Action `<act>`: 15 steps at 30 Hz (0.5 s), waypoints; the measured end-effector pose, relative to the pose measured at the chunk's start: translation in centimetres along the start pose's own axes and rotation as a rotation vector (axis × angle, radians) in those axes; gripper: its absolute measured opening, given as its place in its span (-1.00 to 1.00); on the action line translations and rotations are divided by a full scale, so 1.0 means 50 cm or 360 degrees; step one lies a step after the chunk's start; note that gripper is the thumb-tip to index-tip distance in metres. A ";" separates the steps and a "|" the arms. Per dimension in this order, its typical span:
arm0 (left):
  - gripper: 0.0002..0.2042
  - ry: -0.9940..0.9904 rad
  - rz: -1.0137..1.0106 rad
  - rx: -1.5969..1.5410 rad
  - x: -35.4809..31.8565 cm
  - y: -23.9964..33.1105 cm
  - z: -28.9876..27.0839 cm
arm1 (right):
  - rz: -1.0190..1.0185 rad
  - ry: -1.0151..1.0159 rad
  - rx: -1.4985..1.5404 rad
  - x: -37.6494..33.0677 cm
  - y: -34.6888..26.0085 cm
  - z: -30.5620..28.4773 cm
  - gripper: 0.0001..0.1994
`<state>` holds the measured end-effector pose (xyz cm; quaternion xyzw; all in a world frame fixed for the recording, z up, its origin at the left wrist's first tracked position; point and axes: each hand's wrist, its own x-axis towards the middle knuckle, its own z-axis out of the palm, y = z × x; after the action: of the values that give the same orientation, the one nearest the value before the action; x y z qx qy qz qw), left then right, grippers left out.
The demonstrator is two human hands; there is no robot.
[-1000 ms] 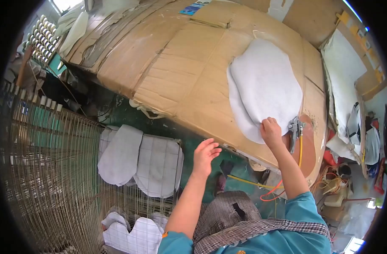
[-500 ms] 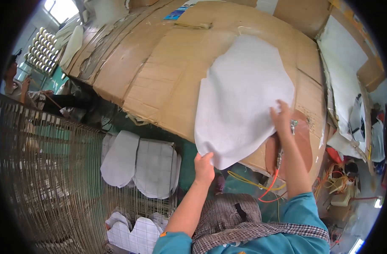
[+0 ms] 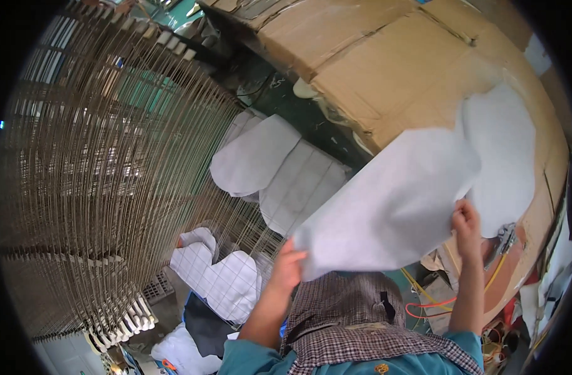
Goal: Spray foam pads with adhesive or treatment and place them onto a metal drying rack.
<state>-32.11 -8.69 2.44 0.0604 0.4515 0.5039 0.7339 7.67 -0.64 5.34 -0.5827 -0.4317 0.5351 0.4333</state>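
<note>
A large pale grey sheet [image 3: 392,200] of leather-like or fabric material, with a curved outline, hangs lifted between my hands in front of the table. My left hand [image 3: 288,265] pinches its near left corner. On the right, my right hand [image 3: 466,228] has closed on the sheet's edge. A second pale grey sheet [image 3: 503,156] lies on the cardboard-covered table [image 3: 386,69], partly hidden behind the held one. Beside my right hand, a metal spray gun [image 3: 503,237] with a hose rests on a reddish-brown piece [image 3: 508,269].
To my left stands a wire rack [image 3: 154,169] of many thin layers. Several grey cut pieces [image 3: 254,156] lie on it, and white rounded pieces [image 3: 226,281] sit lower down. Yellow and orange hoses [image 3: 430,305] run below the table's edge. A white bundle [image 3: 182,350] is at lower left.
The view has turned left toward the rack. The sheet has come up off the table toward the rack, uncovering another beneath. My right hand, spread over it before, now grips its edge.
</note>
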 end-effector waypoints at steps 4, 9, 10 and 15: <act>-0.36 0.0224 0.0011 -0.0036 -0.087 0.127 -0.155 | 0.0363 -0.0199 0.0389 -0.012 0.001 0.233 -0.94; -0.35 0.0203 0.0079 -0.0216 -0.081 0.146 -0.336 | 0.0740 -0.0270 0.0629 0.120 0.062 0.421 -0.96; -0.35 0.0202 0.0066 -0.0220 -0.059 0.148 -0.356 | 0.0823 -0.0253 0.0594 0.157 0.078 0.447 -0.94; -0.38 0.0422 0.0193 -0.0186 0.079 0.150 -0.410 | 0.0498 -0.0302 0.0315 0.316 0.149 0.517 -0.94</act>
<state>-51.75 -9.45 -7.87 -0.0222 0.5098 0.5763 0.6383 -16.96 13.85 -7.14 -0.5443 -0.3199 0.6882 0.3575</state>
